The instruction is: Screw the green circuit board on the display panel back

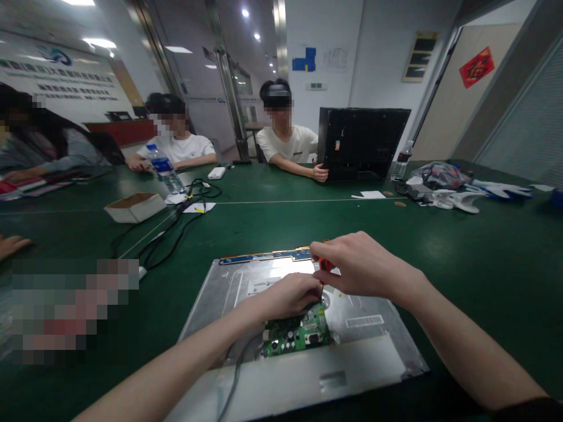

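Observation:
In my right hand is a screwdriver with a red and black handle, its shaft pointing down at the upper edge of a green circuit board. My left hand rests over the top of that board, fingers curled in beside the screwdriver's shaft; what they pinch, if anything, is hidden. The board sits on the silver metal back of a flat display panel, which lies on the table in front of me. Along the panel's far edge runs a narrow blue circuit strip.
A grey cable crosses the panel's near left. Black cables, an open box and a water bottle are on the left. Opposite, a person's hand touches an upright black monitor. Gloves lie at right.

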`<state>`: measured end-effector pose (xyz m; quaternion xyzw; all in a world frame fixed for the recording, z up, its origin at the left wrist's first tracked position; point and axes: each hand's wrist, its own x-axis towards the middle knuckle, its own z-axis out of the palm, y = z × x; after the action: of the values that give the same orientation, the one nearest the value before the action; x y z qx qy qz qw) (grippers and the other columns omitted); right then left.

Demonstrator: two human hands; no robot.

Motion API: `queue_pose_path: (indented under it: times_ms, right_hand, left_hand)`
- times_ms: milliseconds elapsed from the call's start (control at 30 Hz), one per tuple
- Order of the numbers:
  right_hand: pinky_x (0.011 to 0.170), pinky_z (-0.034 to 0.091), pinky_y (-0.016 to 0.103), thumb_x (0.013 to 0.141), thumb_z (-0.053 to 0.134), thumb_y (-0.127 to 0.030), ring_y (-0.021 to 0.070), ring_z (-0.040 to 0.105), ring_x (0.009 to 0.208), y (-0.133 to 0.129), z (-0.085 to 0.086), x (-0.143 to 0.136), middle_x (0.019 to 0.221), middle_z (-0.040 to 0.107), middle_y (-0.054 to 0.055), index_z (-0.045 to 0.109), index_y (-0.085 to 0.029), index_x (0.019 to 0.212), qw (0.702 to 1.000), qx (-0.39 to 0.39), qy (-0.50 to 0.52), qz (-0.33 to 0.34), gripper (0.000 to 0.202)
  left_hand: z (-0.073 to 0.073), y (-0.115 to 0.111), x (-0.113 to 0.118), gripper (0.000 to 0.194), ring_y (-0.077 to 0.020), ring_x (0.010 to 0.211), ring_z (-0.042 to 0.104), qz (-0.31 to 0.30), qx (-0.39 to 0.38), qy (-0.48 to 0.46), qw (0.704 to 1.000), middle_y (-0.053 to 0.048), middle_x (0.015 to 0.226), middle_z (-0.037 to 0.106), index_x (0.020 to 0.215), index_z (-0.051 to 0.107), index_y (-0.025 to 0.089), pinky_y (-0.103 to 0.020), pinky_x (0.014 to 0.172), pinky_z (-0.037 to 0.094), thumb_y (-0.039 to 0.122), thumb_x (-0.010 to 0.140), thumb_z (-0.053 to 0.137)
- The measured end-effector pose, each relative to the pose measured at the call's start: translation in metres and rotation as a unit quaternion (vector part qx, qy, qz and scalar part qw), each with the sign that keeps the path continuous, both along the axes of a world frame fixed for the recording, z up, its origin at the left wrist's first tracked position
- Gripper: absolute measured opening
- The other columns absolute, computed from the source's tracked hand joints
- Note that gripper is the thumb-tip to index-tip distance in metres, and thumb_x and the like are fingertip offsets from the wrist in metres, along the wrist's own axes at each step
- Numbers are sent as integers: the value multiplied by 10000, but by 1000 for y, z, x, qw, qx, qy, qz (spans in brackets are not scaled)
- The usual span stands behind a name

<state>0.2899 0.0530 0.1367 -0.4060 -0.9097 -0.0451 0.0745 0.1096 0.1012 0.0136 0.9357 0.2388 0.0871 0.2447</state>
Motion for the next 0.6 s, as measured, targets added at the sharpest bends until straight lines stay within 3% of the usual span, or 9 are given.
queue_pose_path:
  times_ms: [233,467,600]
  right_hand:
    - [500,179,266,873,576,-399,130,527,548,1,-1,0,667,648,4,562,-200,852,1000,10,-7,-9,201]
    - [518,231,254,826,618,-289,132,554,636,-2,3,2,793,663,6,533,-196,879,1000,-28,7,12,137]
    - [511,227,253,842,585,-270,128,538,601,-2,3,2,754,657,3,526,-195,875,1000,-27,-1,3,101]
  left_hand:
    - [1,-2,0,132,-178,789,621,11,37,5,999,-40,904,677,883,650,165,-232,677,437,131,877,523]
    - [-1,1,0,155,-199,858,636,4,5,-1,1000,-35,936,689,914,656,175,-246,742,450,104,855,532]
    - [-5,2,1,140,-193,850,634,8,14,2,1000,-36,936,689,888,656,171,-243,733,444,119,871,528]
